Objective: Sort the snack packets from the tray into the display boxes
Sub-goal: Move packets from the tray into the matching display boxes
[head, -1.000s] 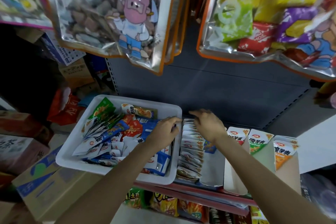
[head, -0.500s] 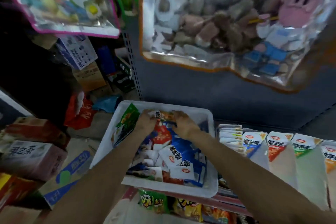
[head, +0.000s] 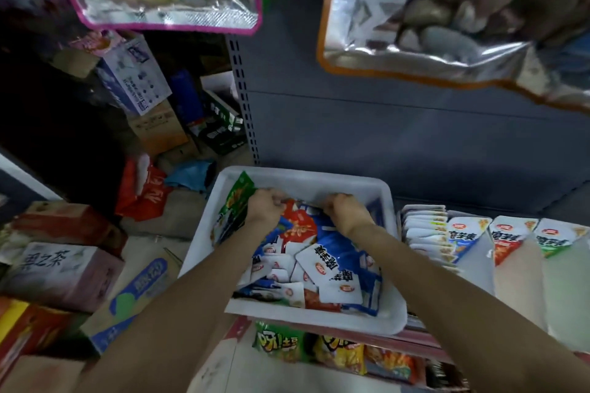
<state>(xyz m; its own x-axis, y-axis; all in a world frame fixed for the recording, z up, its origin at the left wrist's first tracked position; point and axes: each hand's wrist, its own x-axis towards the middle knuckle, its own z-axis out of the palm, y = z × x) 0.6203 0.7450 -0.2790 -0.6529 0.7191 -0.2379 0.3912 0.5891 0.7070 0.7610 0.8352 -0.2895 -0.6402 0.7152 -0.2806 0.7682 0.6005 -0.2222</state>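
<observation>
Snack packets [head: 322, 262] lay heaped in the white tray [head: 306, 316], most still unsorted; right of the tray, one display box [head: 426, 238] stood filled, others looked sparse. Both hands worked at the tray's far end, the left hand [head: 265, 205] and right hand [head: 346, 212] with fingers curled into packets

Both hands' fingertips [head: 281, 201] are buried among the packets [head: 338, 262], so each grip is hidden. The hanging bag [head: 463, 9] is cut off.
</observation>
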